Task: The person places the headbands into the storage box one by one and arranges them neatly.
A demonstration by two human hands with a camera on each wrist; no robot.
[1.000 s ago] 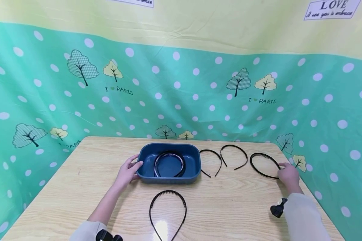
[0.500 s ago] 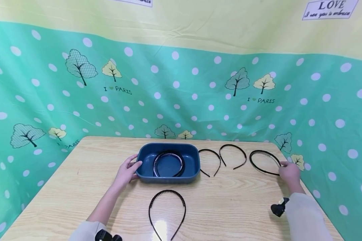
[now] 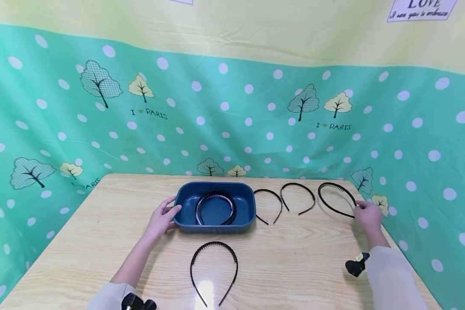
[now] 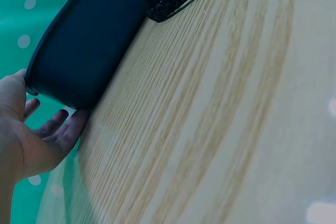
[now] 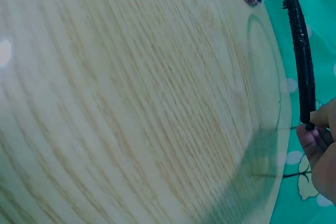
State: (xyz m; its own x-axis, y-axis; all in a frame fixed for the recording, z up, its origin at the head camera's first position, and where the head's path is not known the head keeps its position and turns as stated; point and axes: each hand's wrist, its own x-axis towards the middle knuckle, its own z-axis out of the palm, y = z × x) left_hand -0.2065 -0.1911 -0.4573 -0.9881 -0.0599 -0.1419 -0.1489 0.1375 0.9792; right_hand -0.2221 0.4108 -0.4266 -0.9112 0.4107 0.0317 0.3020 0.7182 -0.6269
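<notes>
My left hand point(image 3: 162, 218) holds the left end of a blue plastic tub point(image 3: 184, 229), thumb at the rim and fingers against the outer wall, as the left wrist view shows point(image 4: 39, 135). Inside the tub lie a few headbands point(image 3: 232, 215), one of them pale. At the right, my right hand point(image 3: 368, 215) pinches a black toothed headband point(image 3: 328, 207) by its ends, tilted up over the table; its shadow falls on the wood in the right wrist view. Two dark headbands point(image 3: 282, 202) point(image 3: 314, 196) lie between the tub and that hand.
Another black toothed headband point(image 3: 236, 267) lies near the front of the wooden table point(image 3: 294, 267). A green dotted curtain point(image 3: 248, 107) hangs close behind the table and along both sides.
My right hand has raised the black headband off the table and moved it slightly away from me. The left hand stays at the tub; the head view has shifted a little.
</notes>
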